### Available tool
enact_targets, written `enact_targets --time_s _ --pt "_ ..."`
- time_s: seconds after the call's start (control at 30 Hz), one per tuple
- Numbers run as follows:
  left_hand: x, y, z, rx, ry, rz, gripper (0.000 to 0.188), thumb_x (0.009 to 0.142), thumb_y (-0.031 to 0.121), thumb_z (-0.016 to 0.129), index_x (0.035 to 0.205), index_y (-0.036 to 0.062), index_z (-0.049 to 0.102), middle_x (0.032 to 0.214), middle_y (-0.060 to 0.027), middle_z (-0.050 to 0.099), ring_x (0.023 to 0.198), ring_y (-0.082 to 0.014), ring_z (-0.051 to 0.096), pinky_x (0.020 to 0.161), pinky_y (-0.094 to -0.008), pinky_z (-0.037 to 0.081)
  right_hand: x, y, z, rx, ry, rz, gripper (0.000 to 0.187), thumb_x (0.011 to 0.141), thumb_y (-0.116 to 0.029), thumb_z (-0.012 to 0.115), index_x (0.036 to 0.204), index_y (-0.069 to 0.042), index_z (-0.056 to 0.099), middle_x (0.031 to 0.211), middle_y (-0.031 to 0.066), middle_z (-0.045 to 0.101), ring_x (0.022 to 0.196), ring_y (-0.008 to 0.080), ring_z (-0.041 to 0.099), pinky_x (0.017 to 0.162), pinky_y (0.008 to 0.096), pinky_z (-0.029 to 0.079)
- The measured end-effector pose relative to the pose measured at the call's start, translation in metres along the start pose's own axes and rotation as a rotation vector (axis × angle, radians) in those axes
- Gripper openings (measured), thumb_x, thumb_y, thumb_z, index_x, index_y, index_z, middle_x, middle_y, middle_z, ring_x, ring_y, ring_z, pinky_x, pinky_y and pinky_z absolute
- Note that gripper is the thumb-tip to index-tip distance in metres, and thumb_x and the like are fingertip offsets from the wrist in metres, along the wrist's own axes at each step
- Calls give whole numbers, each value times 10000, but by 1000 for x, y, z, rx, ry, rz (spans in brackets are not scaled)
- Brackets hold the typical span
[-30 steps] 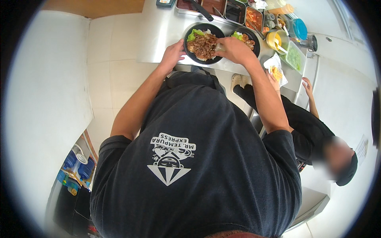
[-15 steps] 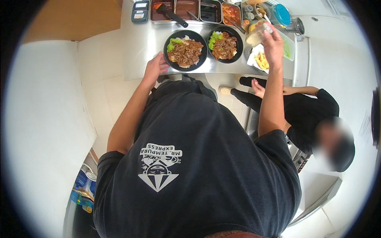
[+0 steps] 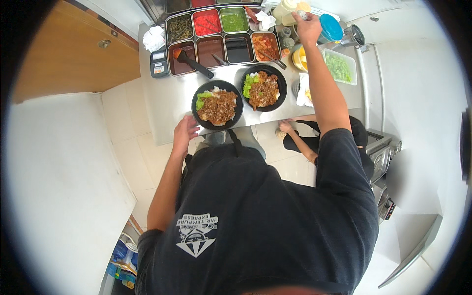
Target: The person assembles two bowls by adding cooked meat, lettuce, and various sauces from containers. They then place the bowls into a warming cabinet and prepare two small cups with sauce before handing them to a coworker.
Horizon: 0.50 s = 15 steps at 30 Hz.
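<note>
Food-service kitchen: steel counter (image 3: 164, 110), brown sauces (image 3: 207, 53), filled black bowls (image 3: 239, 104).

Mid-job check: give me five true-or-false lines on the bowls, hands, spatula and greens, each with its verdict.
1. The left bowl and the right bowl both hold lettuce. True.
2. The right hand is over the left bowl. False: it is past both bowls, toward the far right, around a shaker.
3. The left hand is beside the left bowl's near-left edge. True.
4. The spatula lies in the right bowl. False: it rests in a sauce tray, its handle jutting over the near rim.
5. The chopped greens are right of both bowls. True.
</note>
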<state>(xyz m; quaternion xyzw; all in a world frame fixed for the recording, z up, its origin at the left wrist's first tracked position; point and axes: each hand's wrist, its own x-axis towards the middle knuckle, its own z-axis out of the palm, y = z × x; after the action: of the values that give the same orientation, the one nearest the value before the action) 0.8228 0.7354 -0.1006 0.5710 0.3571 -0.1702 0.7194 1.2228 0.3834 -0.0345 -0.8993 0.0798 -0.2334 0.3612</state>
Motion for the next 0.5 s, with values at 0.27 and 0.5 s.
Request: enact_targets --time_s 0.27,0.5 --pt "-27 -15 -30 10 140 -114 609 1018 499 383 1367 8 468 1236 -164 601 993 -238 630 844 -367 496 1 21 62 -578 -360 126 596 720 -545 773 1085 -79 701 1058 195 703 996 335 678 848 431 531" --pt "-21 -27 -42 11 91 -122 572 1016 484 400 1335 19 493 1230 -164 604 978 -236 638 820 -361 508 -23 12 59 -541 36 -385 467 776 -470 732 989 -55 710 1034 206 701 971 347 681 808 460 542"
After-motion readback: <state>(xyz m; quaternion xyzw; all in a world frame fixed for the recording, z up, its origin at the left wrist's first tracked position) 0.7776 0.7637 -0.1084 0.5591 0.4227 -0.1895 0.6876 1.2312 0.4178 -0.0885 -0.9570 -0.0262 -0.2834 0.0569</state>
